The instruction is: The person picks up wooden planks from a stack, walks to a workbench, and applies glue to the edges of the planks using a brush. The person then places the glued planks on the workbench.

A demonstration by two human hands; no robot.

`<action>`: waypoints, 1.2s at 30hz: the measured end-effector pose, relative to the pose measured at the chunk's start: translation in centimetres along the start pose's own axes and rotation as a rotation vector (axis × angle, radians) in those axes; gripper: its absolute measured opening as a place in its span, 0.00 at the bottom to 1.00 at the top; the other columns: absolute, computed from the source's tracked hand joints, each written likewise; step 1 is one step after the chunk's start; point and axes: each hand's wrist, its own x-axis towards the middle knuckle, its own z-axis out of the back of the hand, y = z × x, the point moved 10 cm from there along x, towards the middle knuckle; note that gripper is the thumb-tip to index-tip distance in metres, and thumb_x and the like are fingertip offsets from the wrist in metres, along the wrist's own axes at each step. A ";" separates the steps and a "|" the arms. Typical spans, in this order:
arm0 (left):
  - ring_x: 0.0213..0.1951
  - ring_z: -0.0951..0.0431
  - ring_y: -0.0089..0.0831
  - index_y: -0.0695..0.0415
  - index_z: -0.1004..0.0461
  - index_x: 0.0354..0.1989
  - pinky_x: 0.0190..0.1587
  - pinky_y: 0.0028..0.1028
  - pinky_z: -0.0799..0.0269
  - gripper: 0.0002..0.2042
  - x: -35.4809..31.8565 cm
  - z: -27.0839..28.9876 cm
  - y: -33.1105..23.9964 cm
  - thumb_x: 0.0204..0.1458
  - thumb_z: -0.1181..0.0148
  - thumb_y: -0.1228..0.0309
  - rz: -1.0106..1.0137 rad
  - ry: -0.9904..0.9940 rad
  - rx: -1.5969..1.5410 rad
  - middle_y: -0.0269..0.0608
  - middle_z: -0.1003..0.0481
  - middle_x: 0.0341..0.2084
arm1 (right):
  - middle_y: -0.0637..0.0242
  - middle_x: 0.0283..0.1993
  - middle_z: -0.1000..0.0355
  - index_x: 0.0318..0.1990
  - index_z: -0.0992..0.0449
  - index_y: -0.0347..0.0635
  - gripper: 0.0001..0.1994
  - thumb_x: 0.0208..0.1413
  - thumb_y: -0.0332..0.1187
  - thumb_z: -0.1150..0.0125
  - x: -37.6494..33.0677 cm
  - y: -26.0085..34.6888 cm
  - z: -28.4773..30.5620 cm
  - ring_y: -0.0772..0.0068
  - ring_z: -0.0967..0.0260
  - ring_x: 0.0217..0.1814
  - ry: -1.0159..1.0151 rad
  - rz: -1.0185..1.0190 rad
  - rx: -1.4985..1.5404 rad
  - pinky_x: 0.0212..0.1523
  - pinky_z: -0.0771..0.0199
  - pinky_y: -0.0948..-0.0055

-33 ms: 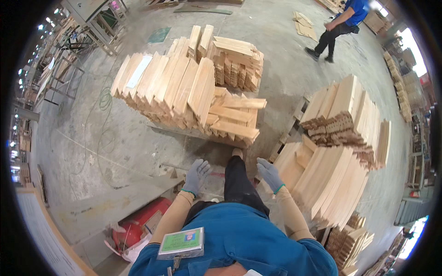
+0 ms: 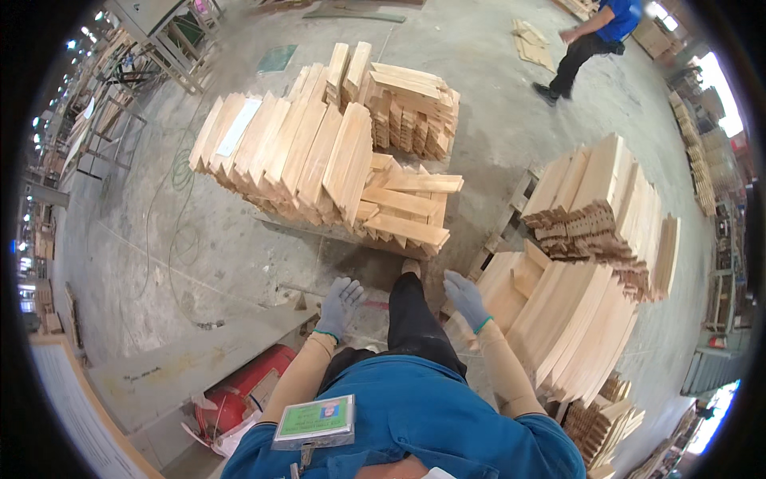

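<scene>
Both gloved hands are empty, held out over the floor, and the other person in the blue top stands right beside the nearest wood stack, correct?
Not quite. In the head view the left hand and right hand are empty, but the other person is far off across the floor, away from the nearest wood stack.

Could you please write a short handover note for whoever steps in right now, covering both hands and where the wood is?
Left hand: gloved, open, holding nothing, held out over the concrete floor.
Right hand: gloved, open, empty, beside the leaning planks on the right.
Wood: a big stack of planks lies straight ahead, its criss-crossed end nearest the hands; a second stack stands on the right.
Done: planks sit in piles; how many were moved cannot be told.
Left: nothing is in hand at present.
Another person walks at the far side.
</scene>
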 end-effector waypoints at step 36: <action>0.55 0.36 0.42 0.58 0.40 0.56 0.54 0.43 0.37 0.20 20.4 -9.8 -14.3 0.57 0.59 0.63 -0.345 -0.194 1.487 0.43 0.35 0.52 | 0.63 0.53 0.34 0.55 0.36 0.39 0.22 0.51 0.31 0.46 49.0 21.7 -15.1 0.69 0.37 0.55 0.708 0.400 0.041 0.54 0.38 0.69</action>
